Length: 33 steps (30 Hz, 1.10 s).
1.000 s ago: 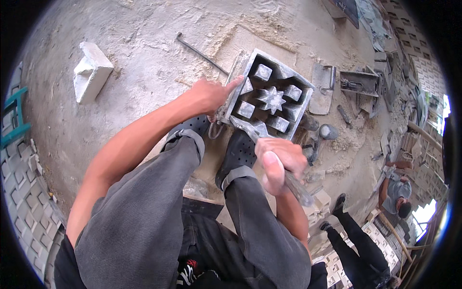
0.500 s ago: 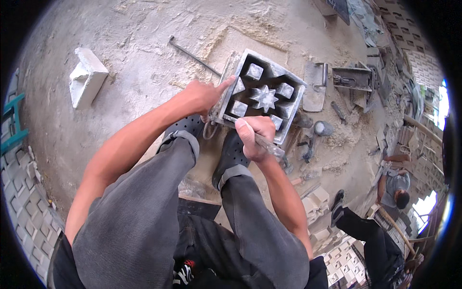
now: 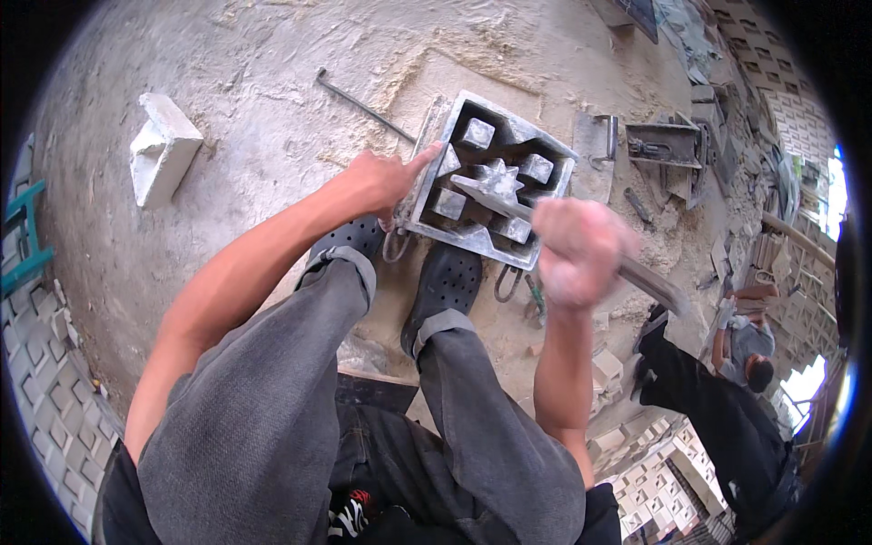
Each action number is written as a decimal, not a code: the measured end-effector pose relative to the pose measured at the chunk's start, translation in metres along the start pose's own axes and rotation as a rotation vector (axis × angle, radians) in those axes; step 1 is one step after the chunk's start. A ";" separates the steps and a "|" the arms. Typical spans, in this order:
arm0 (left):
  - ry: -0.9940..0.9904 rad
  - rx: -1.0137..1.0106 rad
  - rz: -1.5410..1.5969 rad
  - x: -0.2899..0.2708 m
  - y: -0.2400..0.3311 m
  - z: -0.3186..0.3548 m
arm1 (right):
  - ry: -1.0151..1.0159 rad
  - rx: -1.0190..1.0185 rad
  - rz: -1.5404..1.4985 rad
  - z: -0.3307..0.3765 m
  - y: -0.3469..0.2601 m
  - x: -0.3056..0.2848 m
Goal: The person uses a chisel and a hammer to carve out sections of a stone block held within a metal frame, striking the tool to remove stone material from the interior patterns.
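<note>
A square grey metal mould (image 3: 474, 238) with a star-shaped block (image 3: 505, 180) in its middle and smaller blocks around it lies tilted on the dusty ground before my feet. My left hand (image 3: 377, 186) grips its left side, the index finger stretched over the rim and the other fingers curled and partly hidden. In my right hand (image 3: 581, 250), blurred by motion and closed, is a hand tool with a pointed blade (image 3: 490, 195) and a long dusty handle (image 3: 656, 284). The blade's tip hangs over the mould near the star; whether it touches cannot be told.
A broken white block (image 3: 163, 150) and a thin metal rod (image 3: 368, 107) lie on the left. Beyond the mould's right side are a flat plate (image 3: 593, 150) and a metal box (image 3: 668, 145). Two people (image 3: 754, 343) (image 3: 708, 400) and patterned blocks (image 3: 654, 490) are at the right.
My right hand has swung right, away from the mould's near edge, and the tool's blade now shows. My left hand stays put. The dark-trousered person's legs at the right have shifted.
</note>
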<state>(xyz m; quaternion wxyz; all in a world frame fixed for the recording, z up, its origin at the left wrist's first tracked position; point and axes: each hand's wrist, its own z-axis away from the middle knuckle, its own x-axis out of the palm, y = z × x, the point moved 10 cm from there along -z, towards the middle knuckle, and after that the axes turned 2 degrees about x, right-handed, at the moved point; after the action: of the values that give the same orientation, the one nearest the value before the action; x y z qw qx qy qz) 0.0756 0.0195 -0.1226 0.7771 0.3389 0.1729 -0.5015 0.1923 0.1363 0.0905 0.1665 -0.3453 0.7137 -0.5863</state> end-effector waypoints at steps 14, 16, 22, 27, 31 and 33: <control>0.053 0.011 0.069 -0.005 -0.001 0.002 | -0.111 0.099 0.321 0.006 0.061 0.017; 0.036 0.031 0.073 -0.009 0.007 -0.002 | -0.173 0.221 0.345 0.015 0.094 0.009; 0.029 0.002 0.070 0.001 -0.002 -0.002 | -0.004 0.239 -0.056 -0.003 0.062 -0.001; 0.035 0.008 0.073 -0.005 0.001 0.001 | -0.002 0.221 0.045 0.025 0.093 -0.015; 0.019 0.029 0.117 0.000 0.002 -0.001 | -0.008 0.245 0.193 0.027 0.074 -0.012; 0.032 0.020 0.128 -0.002 0.000 0.003 | -0.011 0.198 0.204 0.023 0.040 0.002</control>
<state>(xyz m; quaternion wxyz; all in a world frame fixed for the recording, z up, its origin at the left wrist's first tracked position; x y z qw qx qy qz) 0.0743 0.0188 -0.1197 0.8013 0.3650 0.1582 -0.4468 0.1942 0.1211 0.0464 0.2622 -0.2559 0.6827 -0.6322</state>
